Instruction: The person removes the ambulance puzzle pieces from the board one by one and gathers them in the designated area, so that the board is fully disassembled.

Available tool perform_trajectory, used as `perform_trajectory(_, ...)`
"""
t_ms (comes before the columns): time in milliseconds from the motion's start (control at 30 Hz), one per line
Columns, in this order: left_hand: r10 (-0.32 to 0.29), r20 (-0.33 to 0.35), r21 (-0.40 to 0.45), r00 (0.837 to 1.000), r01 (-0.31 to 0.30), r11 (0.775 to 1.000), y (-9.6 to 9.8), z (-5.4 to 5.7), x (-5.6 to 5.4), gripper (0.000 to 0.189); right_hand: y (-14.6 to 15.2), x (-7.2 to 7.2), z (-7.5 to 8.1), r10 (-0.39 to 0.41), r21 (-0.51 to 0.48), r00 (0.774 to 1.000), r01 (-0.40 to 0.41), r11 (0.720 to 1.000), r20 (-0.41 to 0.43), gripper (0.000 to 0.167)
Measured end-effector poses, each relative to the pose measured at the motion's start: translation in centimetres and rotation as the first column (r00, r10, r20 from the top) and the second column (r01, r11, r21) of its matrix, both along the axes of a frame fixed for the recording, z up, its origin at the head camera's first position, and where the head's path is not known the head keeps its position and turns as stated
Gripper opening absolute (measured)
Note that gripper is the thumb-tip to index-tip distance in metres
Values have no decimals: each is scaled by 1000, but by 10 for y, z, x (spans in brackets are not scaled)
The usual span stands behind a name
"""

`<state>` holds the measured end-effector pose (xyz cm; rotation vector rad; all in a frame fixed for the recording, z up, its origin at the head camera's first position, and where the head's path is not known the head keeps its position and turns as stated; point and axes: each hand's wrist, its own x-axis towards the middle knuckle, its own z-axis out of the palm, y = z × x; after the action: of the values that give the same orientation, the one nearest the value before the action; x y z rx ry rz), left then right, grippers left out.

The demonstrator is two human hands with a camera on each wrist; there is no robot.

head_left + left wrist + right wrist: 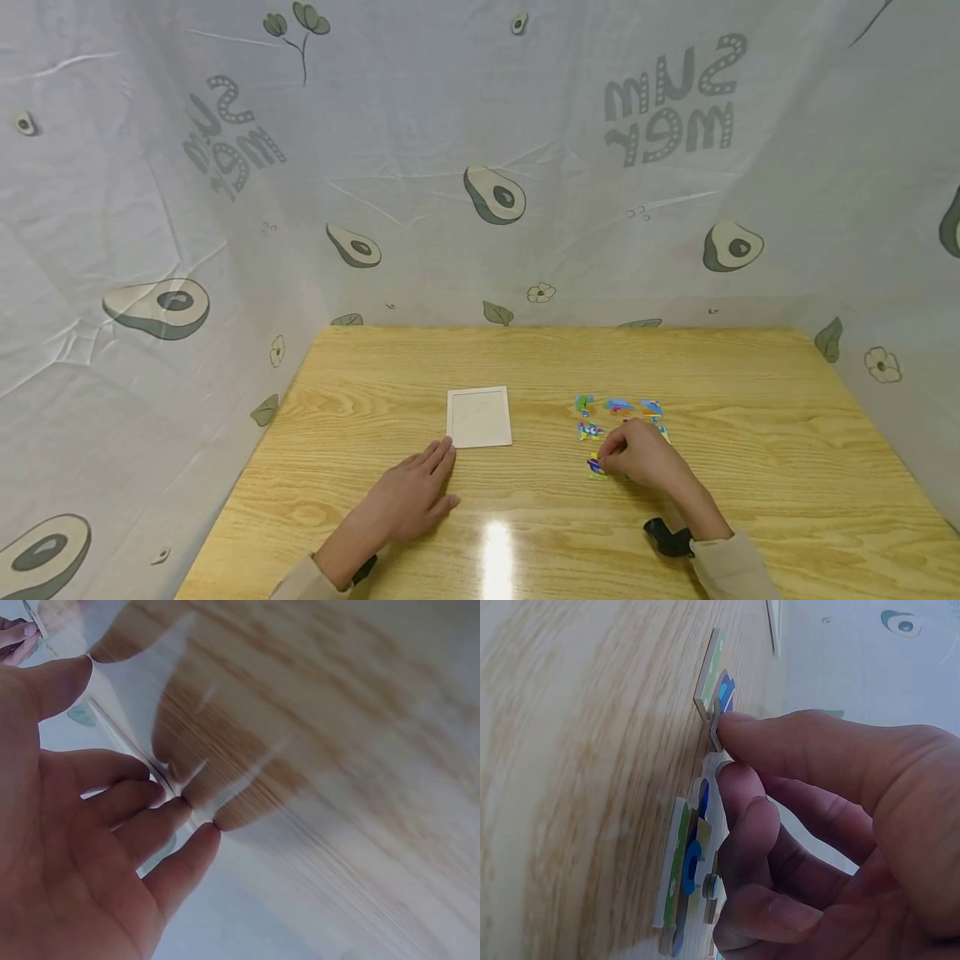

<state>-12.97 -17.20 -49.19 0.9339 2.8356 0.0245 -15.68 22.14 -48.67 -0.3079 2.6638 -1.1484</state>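
A square white puzzle frame [479,417] lies flat on the wooden table, a little left of the right hand's work. My left hand [412,493] rests on the table with its fingers extended, fingertips at the frame's lower left corner. In the left wrist view, the left hand's fingers [187,862] touch the glossy tabletop. My right hand [647,456] pinches the edge of a blue and green puzzle piece [596,466] between thumb and forefinger. The right wrist view shows this piece [724,694] at the thumb tip, its other fingers curled. Part of it is hidden by the thumb.
More colourful puzzle pieces [619,406] lie in loose rows beyond the right hand, some partly covered by it. Another green-edged piece [673,862] lies near its fingers. A white curtain [420,150] with avocado prints hangs behind the wooden table [750,450] and along its sides.
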Motion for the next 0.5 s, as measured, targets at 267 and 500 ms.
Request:
perform_trajectory(267, -19, -41, 0, 999, 19, 1000, 1, 1, -5, 70, 1, -1, 1, 3, 4, 1000, -2, 1000, -14, 8)
perform_trajectory(500, -25, -115, 30, 993, 29, 999, -7, 9, -15, 65, 9, -3, 12, -8, -11, 1000, 8, 1000, -13, 12)
